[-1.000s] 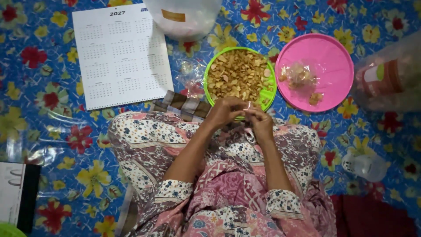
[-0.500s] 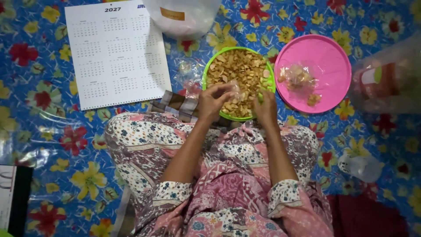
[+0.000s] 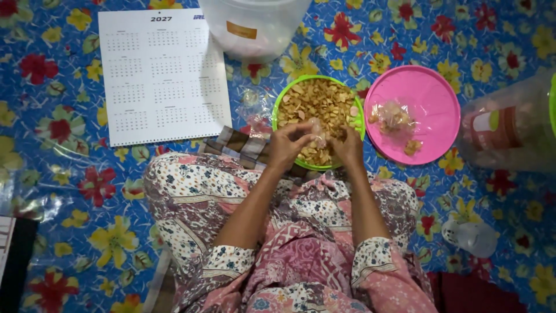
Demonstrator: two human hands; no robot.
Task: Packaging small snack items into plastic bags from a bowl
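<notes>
Nearest the camera: the person's lap in floral pink and white patterned cloth (image 3: 301,232), both forearms running forward from cuffed sleeves. Left hand (image 3: 289,144) and right hand (image 3: 347,146) meet over the near rim of the round green plastic bowl (image 3: 277,107), which is heaped with small golden-brown fried snack pieces (image 3: 315,101). Left grip is pressed together, pinching a small clear plastic pouch (image 3: 317,128) at its mouth; right grip is curled low beside it, fingertips bunched at the pouch and chips, though whether they hold any pieces cannot be told. Step in hand, as I judge it: filling the little pouch with chips. Next move likely calls for keeping the pouch mouth open with the left while the right feeds pieces in without spilling. A folded brown striped cloth (image 3: 243,142) lies just left of the bowl on the blue flowered plastic floor mat (image 3: 75,174). Right of the bowl, a round pink plastic lid (image 3: 431,87) carries a filled clear pouch (image 3: 394,116) and loose crumbs. Farther off: white wall calendar sheet (image 3: 162,75) at left, translucent white tub (image 3: 255,26) at top, clear plastic jar (image 3: 509,130) at right edge.
</notes>
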